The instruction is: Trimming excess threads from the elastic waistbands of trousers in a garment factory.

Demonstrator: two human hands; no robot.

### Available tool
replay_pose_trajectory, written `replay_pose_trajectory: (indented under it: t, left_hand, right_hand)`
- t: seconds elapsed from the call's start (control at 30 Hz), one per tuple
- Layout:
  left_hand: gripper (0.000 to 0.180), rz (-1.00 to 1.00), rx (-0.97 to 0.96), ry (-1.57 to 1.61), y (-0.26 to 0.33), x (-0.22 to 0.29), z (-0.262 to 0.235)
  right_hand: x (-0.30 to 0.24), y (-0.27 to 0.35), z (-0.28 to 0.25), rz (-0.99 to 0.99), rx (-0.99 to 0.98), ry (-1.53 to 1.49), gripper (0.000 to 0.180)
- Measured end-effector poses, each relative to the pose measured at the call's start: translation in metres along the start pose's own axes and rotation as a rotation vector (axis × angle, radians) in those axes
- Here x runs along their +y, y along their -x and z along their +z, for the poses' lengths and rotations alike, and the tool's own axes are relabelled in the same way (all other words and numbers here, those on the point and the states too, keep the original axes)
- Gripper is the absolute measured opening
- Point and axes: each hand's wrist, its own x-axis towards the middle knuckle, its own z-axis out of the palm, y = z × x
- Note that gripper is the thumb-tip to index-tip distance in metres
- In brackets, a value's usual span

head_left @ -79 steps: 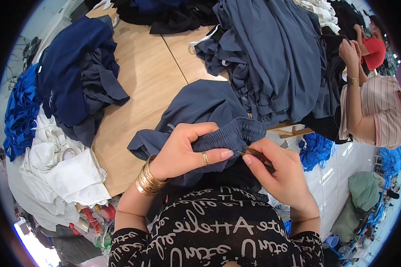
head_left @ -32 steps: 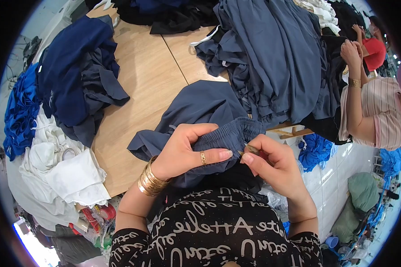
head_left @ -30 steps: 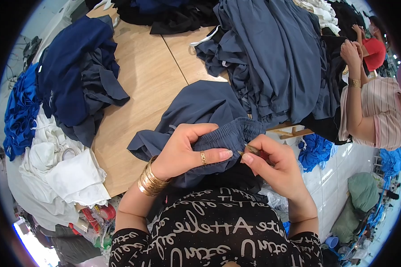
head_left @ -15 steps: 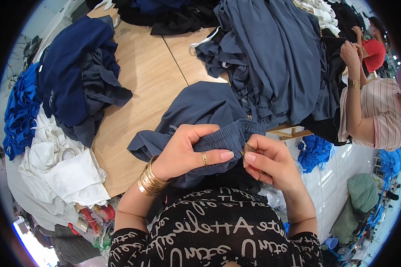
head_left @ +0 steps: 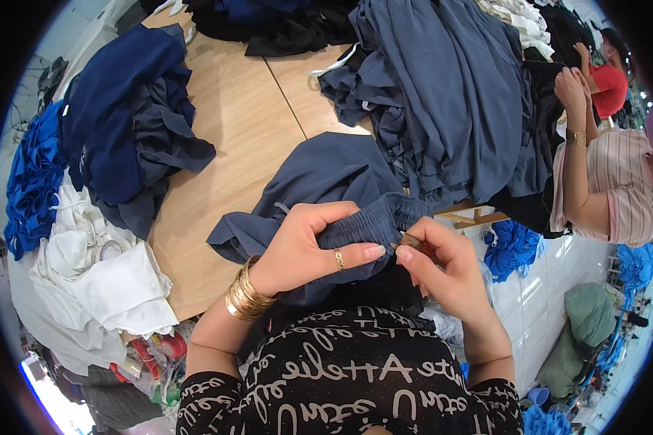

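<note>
A dark grey-blue garment (head_left: 334, 170) with a gathered elastic waistband (head_left: 370, 223) lies partly on the table and partly in front of me. My left hand (head_left: 308, 243) grips the waistband, thumb on top and fingers underneath. In my right hand (head_left: 442, 268) is a small pair of brass-coloured thread snips (head_left: 408, 241), mostly covered by my fingers. Its pointed tips are at the right part of the waistband, close to my left thumb. Whether the blades touch a thread is too small to tell.
On the wooden table (head_left: 232, 109) a large grey-blue garment pile (head_left: 450, 94) stands at the far right, and navy garments (head_left: 123, 116) lie at the left. White cloth (head_left: 116, 279) and bright blue cloth (head_left: 33, 181) sit at the left edge. A co-worker in a striped top (head_left: 609, 188) is at the right.
My right hand has turned slightly and its fingers have shifted around the snips. My left hand and the waistband have barely moved.
</note>
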Motion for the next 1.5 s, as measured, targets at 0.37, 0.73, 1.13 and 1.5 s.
replay_pose_trajectory:
  t: [0.37, 0.73, 1.13, 1.5]
  left_hand:
    - [0.020, 0.023, 0.001, -0.033, -0.002, 0.002, 0.002]
    - [0.020, 0.022, -0.003, 0.034, -0.002, -0.001, 0.004]
    - [0.020, 0.031, 0.012, 0.038, 0.000, -0.004, 0.000]
    - [0.021, 0.016, 0.007, -0.010, -0.001, 0.000, 0.001]
  right_hand:
    - [0.003, -0.009, 0.001, 0.319, -0.162, -0.538, 0.029]
    - [0.019, -0.011, 0.009, 0.326, -0.247, -0.912, 0.032]
    - [-0.009, -0.001, -0.005, -0.145, 0.066, 0.186, 0.016]
    - [-0.028, 0.004, -0.001, -0.248, 0.120, 0.511, 0.011]
